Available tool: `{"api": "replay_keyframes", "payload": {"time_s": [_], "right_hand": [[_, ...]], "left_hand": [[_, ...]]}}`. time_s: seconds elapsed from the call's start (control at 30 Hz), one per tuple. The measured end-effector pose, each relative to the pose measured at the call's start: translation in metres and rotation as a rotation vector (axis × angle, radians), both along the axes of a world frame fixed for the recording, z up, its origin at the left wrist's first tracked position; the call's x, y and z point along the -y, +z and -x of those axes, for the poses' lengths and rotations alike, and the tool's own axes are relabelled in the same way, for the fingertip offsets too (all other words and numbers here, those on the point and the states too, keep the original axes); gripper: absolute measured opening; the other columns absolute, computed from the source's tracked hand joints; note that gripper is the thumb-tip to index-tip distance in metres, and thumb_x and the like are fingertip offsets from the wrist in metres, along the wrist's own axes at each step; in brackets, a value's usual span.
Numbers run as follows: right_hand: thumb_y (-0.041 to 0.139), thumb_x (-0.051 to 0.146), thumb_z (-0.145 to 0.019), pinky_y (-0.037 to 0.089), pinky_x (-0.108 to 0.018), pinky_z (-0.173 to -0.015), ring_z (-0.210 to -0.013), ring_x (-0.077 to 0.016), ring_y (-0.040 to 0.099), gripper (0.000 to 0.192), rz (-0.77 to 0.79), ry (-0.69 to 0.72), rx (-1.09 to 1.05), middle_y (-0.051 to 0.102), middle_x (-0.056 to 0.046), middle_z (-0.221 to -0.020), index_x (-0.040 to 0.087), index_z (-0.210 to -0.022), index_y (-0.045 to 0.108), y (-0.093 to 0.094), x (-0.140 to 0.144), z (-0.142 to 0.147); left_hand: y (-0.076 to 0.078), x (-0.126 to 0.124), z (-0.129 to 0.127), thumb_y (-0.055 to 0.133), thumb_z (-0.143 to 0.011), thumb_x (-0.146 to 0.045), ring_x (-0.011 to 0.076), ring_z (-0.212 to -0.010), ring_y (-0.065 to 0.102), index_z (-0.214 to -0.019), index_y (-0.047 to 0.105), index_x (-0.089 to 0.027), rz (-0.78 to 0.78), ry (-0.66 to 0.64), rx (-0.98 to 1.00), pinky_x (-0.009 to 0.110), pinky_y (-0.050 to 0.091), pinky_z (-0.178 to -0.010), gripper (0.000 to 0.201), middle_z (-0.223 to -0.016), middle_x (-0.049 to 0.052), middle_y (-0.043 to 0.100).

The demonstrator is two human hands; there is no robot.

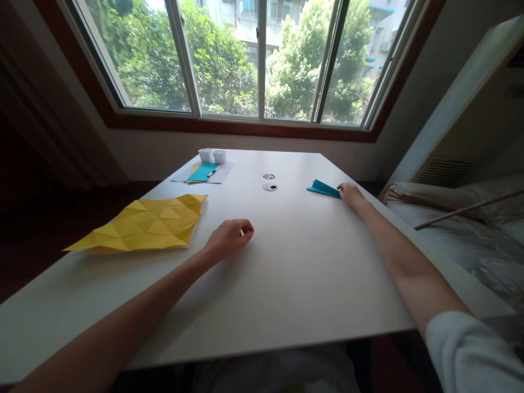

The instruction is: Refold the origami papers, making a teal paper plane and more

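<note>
The white worktop [295, 273] carries few items, and its centre and near half lie bare, so both forearms have free room there. Largest item: a yellow sheet creased into a grid of triangles [143, 224], lying flat at the left side, its near-left corner reaching the worktop's left edge; judged from the dense creasing, this piece appears well advanced or finished and is set aside, clear of both hands. At the far left sits a pale sheet with teal paper and a pen on it [203, 172], with two small white containers [212, 155] just behind. Two round cable holes [269, 182] lie at the far centre, between the paper stack and the right hand. The piece in hand is a small folded teal paper [323, 188], a flat pointed wedge, resting near the right edge; it looks only partly folded, with shaping left to do. The right hand [350, 195] touches its near end, fingers curled on the paper, seemingly pinching it. The left hand [230, 236] rests at centre, loosely curled, holding nothing discernible.
</note>
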State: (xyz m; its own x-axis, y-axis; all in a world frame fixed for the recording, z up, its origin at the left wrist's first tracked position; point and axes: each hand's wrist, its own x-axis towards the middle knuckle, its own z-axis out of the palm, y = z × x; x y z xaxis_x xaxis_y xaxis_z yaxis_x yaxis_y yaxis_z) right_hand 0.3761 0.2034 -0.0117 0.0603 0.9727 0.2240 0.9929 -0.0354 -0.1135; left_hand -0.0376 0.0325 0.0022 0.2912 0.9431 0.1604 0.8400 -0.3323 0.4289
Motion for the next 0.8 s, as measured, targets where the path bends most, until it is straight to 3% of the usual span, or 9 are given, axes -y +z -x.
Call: {"api": "replay_keyframes", "payload": {"time_s": [0.17, 0.33, 0.47, 0.57, 0.8], "right_hand": [[0.040, 0.020, -0.085, 0.038, -0.034, -0.089, -0.103, -0.0246, 0.048, 0.030, -0.145, 0.182, 0.041, 0.057, -0.014, -0.110, 0.013, -0.107, 0.059, 0.013, 0.033, 0.028], [0.046, 0.026, -0.083, 0.040, -0.036, -0.087, -0.098, -0.0238, 0.051, 0.023, -0.199, 0.473, 0.066, 0.059, -0.009, -0.106, 0.020, -0.098, 0.062, 0.011, 0.090, 0.071], [0.047, 0.023, -0.082, 0.042, -0.040, -0.083, -0.092, -0.0242, 0.053, 0.018, -0.260, 0.701, -0.051, 0.062, -0.009, -0.096, 0.022, -0.090, 0.064, 0.006, 0.134, 0.097], [0.047, 0.023, -0.083, 0.043, -0.039, -0.080, -0.090, -0.0227, 0.054, 0.018, -0.228, 0.766, -0.105, 0.063, -0.008, -0.096, 0.023, -0.087, 0.065, 0.003, 0.154, 0.109], [0.046, 0.021, -0.083, 0.043, -0.038, -0.079, -0.089, -0.0223, 0.054, 0.019, -0.175, 0.840, -0.116, 0.064, -0.008, -0.095, 0.023, -0.087, 0.065, -0.002, 0.160, 0.117]], "left_hand": [[0.015, 0.001, 0.009, 0.045, -0.078, -0.034, 0.0188, -0.071, 0.058, -0.078, 0.063, -0.022, -0.062, 0.063, -0.125, 0.025, 0.038, -0.057, 0.022, -0.079, 0.004, 0.065], [0.026, -0.006, 0.035, 0.036, -0.083, -0.036, 0.0284, -0.086, 0.058, -0.088, 0.062, -0.019, -0.186, 0.301, -0.364, 0.033, 0.043, -0.063, 0.032, -0.095, 0.011, 0.063], [0.028, -0.018, 0.064, 0.036, -0.082, -0.041, 0.0367, -0.094, 0.056, -0.109, 0.055, -0.015, -0.014, 0.485, -0.466, 0.044, 0.044, -0.069, 0.042, -0.106, 0.019, 0.058], [0.027, -0.027, 0.083, 0.040, -0.079, -0.047, 0.0392, -0.097, 0.055, -0.105, 0.056, -0.014, 0.097, 0.513, -0.451, 0.045, 0.044, -0.070, 0.045, -0.107, 0.022, 0.058], [0.016, -0.042, 0.101, 0.053, -0.071, -0.044, 0.0360, -0.094, 0.057, -0.099, 0.059, -0.014, 0.219, 0.497, -0.429, 0.039, 0.043, -0.069, 0.042, -0.104, 0.021, 0.060]]}}
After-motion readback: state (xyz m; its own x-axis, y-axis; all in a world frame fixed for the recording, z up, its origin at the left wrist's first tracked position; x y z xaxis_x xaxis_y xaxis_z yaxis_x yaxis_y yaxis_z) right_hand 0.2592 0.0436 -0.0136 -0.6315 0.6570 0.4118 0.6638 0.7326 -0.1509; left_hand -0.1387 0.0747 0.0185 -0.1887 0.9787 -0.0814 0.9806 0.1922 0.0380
